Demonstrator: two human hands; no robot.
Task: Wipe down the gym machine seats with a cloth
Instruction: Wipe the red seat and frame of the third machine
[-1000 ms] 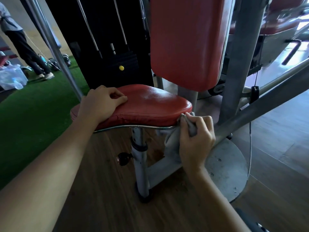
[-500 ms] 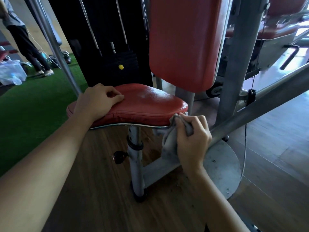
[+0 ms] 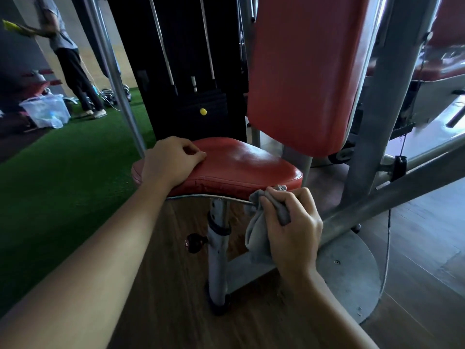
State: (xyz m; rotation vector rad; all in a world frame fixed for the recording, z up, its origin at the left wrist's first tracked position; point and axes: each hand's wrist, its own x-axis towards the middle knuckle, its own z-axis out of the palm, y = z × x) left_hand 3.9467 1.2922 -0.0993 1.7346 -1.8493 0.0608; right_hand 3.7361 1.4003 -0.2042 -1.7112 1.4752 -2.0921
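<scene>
Green turf [image 3: 50,187] left, wood floor [image 3: 163,285] right. Person [image 3: 71,71] stands beside clear plastic bin [image 3: 46,112]. Yellow pin [image 3: 203,111] in black weight stack [image 3: 198,129].

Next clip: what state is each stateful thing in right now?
left hand: fingers curled, holding nothing, resting on the seat.
right hand: gripping the cloth.
seat: glossy on top.
cloth: bunched, held at the seat's front edge, tail hanging.
backrest: upright, untouched.

The seat [image 3: 241,170] top lies open between the left hand [image 3: 171,159] and the backrest [image 3: 302,71], which rises close behind. Below, the post [image 3: 217,260] and its knob [image 3: 195,243] block the middle; the right hand [image 3: 294,222] with the cloth [image 3: 256,235] sits in the gap between post and slanted beam [image 3: 377,204].
</scene>
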